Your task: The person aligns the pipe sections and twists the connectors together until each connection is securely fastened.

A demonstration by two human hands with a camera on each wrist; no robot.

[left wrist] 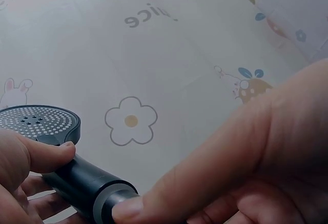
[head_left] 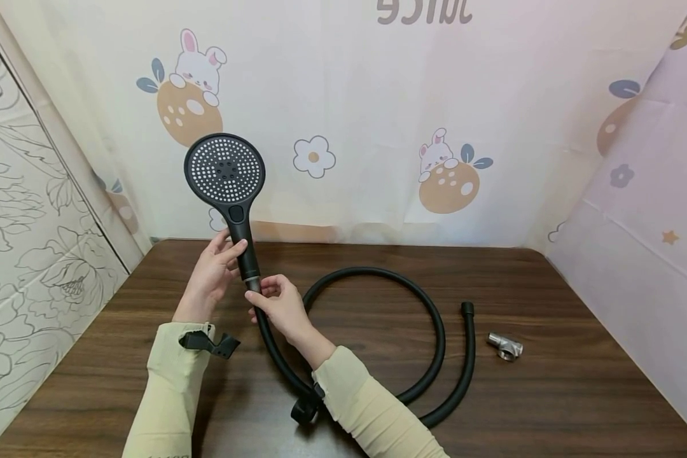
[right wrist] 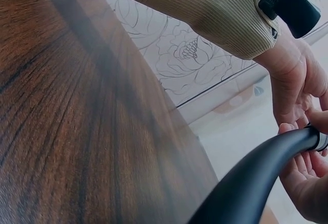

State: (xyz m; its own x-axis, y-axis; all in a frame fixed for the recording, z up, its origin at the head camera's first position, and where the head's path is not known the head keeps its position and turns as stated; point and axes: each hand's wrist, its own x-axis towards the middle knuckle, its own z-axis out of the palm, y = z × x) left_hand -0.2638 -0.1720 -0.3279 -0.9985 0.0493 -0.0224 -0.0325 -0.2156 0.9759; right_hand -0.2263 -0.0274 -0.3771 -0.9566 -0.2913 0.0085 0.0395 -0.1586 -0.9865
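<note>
Joining hose (head_left: 372,271) to shower head (head_left: 225,168), I'd guess: my left hand (head_left: 208,277) has fingers gripping its handle (head_left: 247,264) above the table (head_left: 120,362); my right hand (head_left: 286,310) pinches the hose end just below. Next calls for twisting, handle steady.

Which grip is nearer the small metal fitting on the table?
Right: the right grip, pinching the hose, is left of the fitting; the left grip, on the shower handle, is farther left.

Head pic bright, L-wrist pic dim
</note>
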